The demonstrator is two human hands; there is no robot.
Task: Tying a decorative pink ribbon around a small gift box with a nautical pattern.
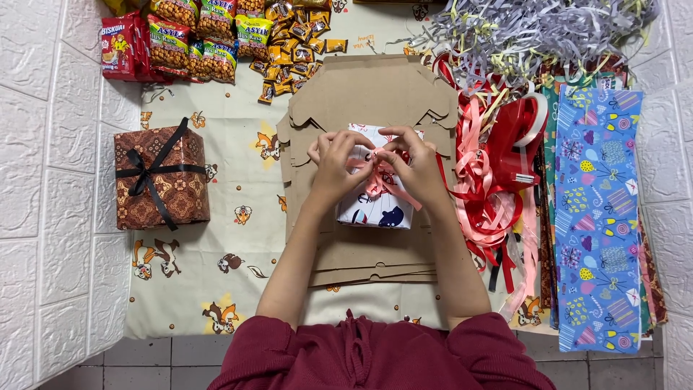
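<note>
Both hands on the small gift box (375, 206), white wrap with dark prints, sitting on a stack of flat cardboard sheets (368, 253) mid-floor on the cartoon-print cloth (238, 238). Left hand (333, 160) and right hand (413, 162) both pinched shut on the pink ribbon (379, 177) at the top centre of the box.

Status, as I read it: wrapping is done, ribbon is around the box, bow or knot is in progress. Loops look half-formed, tails hang loose towards the near edge. Left to do: tighten and tidy.

One brown patterned box (160, 177) with a black ribbon sits finished to the left, well apart.

Around: snack packets (188, 40) at top left, red tape dispenser (516, 137) and loose red and pink ribbons (484, 209) just right of the hands, wrapping paper sheets (595, 217) far right, shredded paper (534, 32) at the top.

Can't see: the knot itself, fingers cover it. Box's far end hidden by the hands. Snack pile and shred cut off by the frame.
</note>
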